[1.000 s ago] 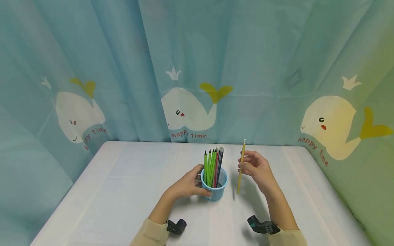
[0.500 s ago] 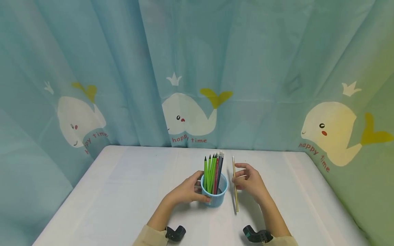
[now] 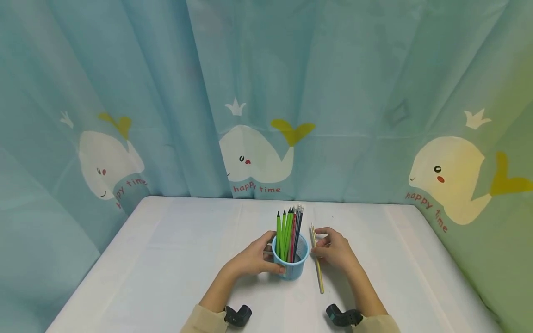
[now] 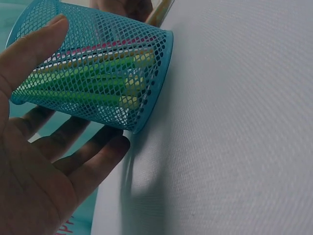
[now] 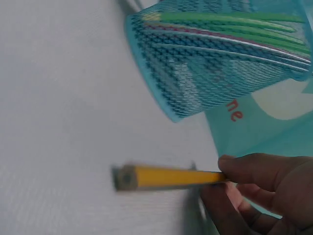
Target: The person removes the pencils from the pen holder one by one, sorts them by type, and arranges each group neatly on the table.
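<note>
My left hand holds a light blue mesh pencil cup from its left side, thumb on the near side and fingers behind. In the left wrist view that thumb lies against the mesh. Upright in the cup stand several green pencils, a red one and dark ones with white ends. Right of the cup, my right hand pinches a yellow pencil between thumb and fingers. The pencil slants low over the table, its lower end toward me and close to the surface in the right wrist view.
A white-covered table lies under both hands. Behind it and along the sides hangs a blue-green curtain printed with whales. Dark devices are strapped to both wrists, such as the left wrist camera.
My right hand has come down and a little left, lowering the yellow pencil from upright beside the cup to a slant near the table. My left hand still holds the cup; the head view tilted slightly.
</note>
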Demonstrator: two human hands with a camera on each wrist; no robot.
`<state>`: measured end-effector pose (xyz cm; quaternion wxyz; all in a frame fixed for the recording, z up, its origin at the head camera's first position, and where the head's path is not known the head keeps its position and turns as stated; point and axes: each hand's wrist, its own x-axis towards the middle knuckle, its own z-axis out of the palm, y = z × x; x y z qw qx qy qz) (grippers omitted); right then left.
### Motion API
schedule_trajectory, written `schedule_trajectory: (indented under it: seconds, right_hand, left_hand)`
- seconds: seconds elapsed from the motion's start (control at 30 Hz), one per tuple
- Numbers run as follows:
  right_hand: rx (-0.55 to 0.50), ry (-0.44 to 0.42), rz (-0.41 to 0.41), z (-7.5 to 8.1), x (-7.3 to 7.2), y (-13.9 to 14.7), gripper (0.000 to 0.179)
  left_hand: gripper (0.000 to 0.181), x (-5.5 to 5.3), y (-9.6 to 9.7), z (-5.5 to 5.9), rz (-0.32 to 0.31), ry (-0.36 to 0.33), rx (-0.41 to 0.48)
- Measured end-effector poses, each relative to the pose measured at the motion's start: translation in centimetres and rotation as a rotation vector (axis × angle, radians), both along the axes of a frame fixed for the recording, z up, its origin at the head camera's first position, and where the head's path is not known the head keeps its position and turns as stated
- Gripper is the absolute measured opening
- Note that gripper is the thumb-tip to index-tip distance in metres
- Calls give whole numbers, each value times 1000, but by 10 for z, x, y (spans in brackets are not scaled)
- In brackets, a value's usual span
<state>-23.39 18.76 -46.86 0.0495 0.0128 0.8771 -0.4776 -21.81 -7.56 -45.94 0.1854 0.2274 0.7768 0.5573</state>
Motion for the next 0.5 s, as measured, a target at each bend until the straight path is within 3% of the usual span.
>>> schedule_trajectory:
  seconds: [0.17,0.33,0.5]
  right_hand:
    - [116,-32,52,-1,-3,-10,59]
    - [142,-58,108,-5,-1,-14,62]
    - [149,-39,107,0,-5,-10,67]
  left_hand:
    - [91,3,-2,-2,18,-4,-12]
    - [91,8,-4,-4,4,-31,2]
    - [90,1,-1,-2,0,-23,19]
